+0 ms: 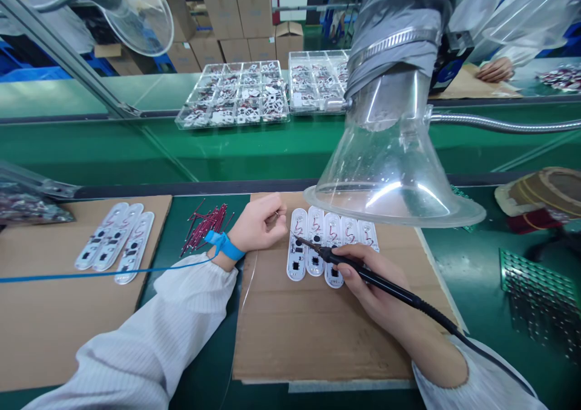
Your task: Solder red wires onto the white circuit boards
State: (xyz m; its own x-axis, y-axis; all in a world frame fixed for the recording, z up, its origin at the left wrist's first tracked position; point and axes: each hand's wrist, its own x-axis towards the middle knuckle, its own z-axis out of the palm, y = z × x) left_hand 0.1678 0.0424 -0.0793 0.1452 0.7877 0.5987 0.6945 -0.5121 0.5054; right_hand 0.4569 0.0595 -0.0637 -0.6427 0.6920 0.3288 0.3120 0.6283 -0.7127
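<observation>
My right hand (374, 283) grips a black soldering iron (363, 271) like a pen. Its tip points left, over the upper middle of the leftmost of several white oval-ended circuit boards (297, 259) lying side by side on cardboard. Each board bears black parts and short red wires near its top. Just left of that tip, my left hand (263, 222) is closed in a pinch on a thin solder wire (275, 214), mostly hidden by the fingers. A blue wrist strap (226, 245) circles my left wrist. Beside it lies a pile of dark red wires (206, 227).
A clear fume hood (394, 174) hangs low over the boards' far ends. Three more white boards (115, 240) lie on the left cardboard (49, 313). Green circuit boards (540, 277) are at right. Divided trays (236, 95) stand behind; a co-worker's hand (496, 70) rests far right.
</observation>
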